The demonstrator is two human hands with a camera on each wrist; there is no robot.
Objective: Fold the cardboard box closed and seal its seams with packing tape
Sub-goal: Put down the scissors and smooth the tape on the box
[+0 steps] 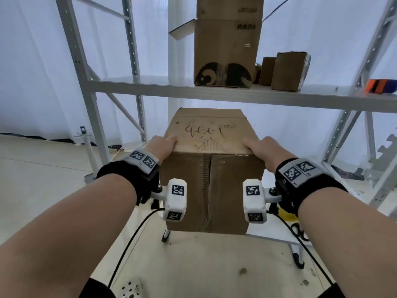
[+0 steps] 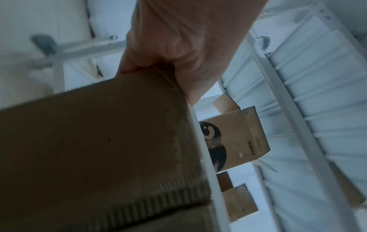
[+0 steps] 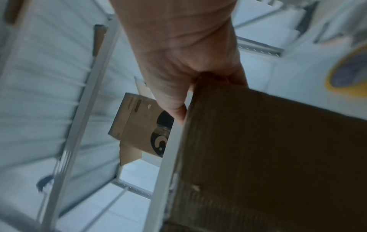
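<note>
Left hand (image 1: 160, 147) grips cardboard box (image 1: 211, 160) top-left edge, thumb on top; right hand (image 1: 261, 148) grips top-right edge.

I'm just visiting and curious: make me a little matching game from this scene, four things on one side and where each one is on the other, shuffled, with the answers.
Things:
1. plain brown cardboard box with handwriting
2. tall brown cardboard box with black round prints
3. orange and black tape dispenser
4. small brown cardboard box

Places:
A. far right end of the shelf
B. gripped at its top near corners by the left hand and right hand
C. on the shelf, just right of the tall box
D. on the shelf, centre, under another box

Pairs: 1-B, 2-D, 3-A, 4-C
</note>
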